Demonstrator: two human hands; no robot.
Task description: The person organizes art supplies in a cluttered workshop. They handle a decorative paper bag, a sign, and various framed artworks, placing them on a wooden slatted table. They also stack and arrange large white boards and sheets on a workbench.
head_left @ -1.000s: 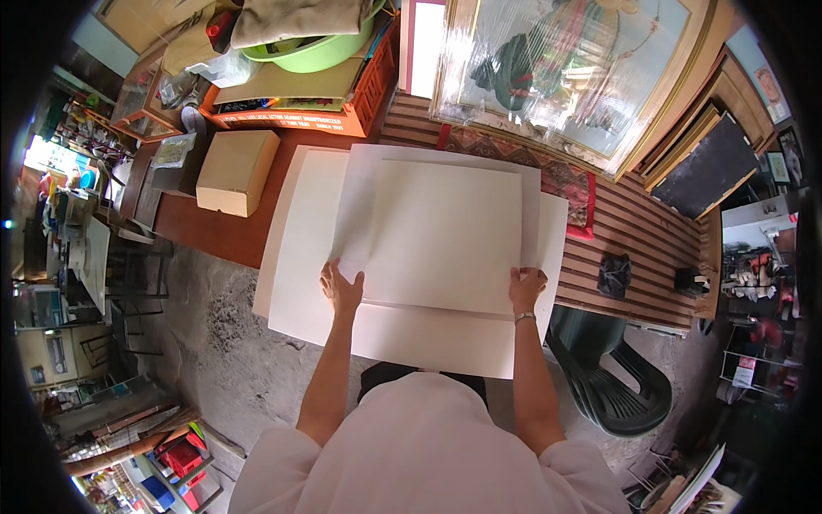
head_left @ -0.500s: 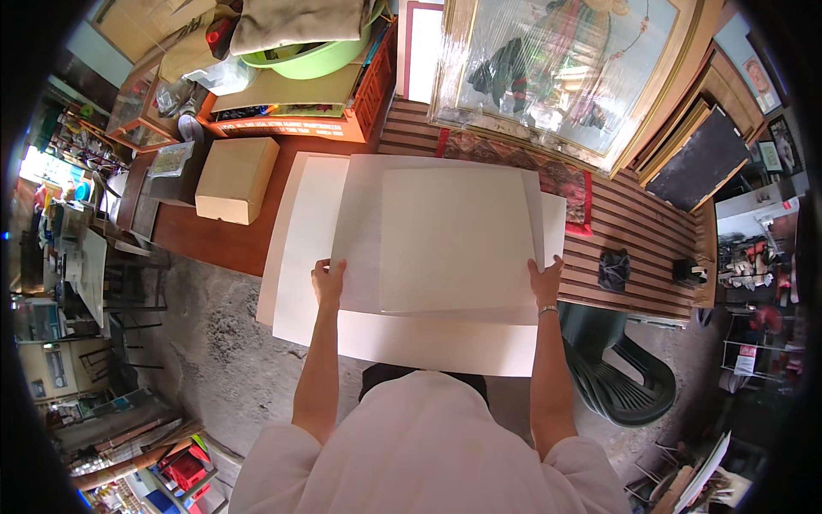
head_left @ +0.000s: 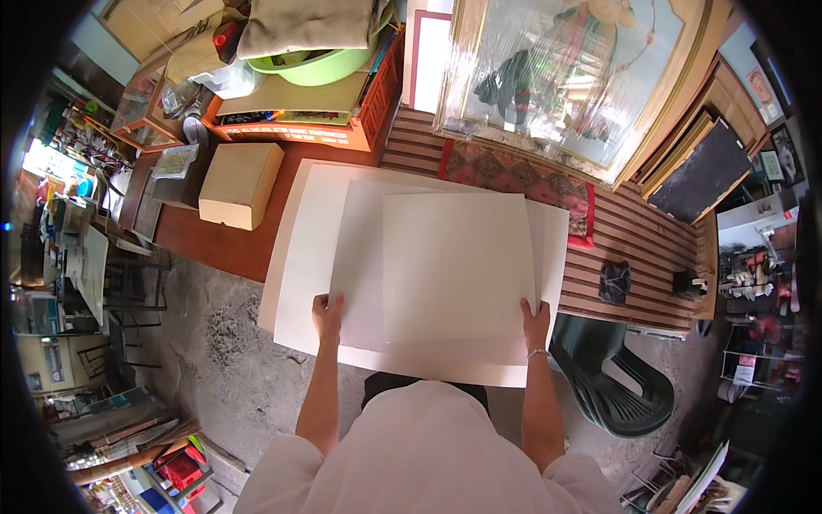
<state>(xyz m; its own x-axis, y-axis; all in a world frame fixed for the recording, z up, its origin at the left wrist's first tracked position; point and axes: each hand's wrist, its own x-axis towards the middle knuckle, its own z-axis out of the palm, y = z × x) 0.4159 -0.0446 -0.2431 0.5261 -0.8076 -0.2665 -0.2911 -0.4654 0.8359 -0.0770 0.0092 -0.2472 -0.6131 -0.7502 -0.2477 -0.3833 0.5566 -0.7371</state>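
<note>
My left hand [head_left: 327, 317] is closed on the left edge of a pale grey sheet [head_left: 358, 257], near its lower corner, thumb on top. My right hand [head_left: 536, 324], with a band at the wrist, grips the right edge of the same sheet. A smaller, nearly square off-white sheet [head_left: 458, 261] lies on the grey one, reaching close to my right thumb. Larger white sheets [head_left: 306, 236] are spread beneath, slightly fanned, jutting over the table's near edge toward my body. My fingers under the grey sheet are hidden.
A brown cardboard box [head_left: 240, 184] and an orange crate [head_left: 342, 135] stand on the red-brown table [head_left: 223, 248] at left. Beyond the sheets leans a large plastic-wrapped framed picture [head_left: 556, 77]. Dark green stacked plastic chairs [head_left: 634, 403] are at right, beside a slatted wooden bench [head_left: 655, 287].
Both hands have come nearer to my body, bringing the grey sheet and the smaller square sheet with them. More of the large white sheets shows at the far side.
</note>
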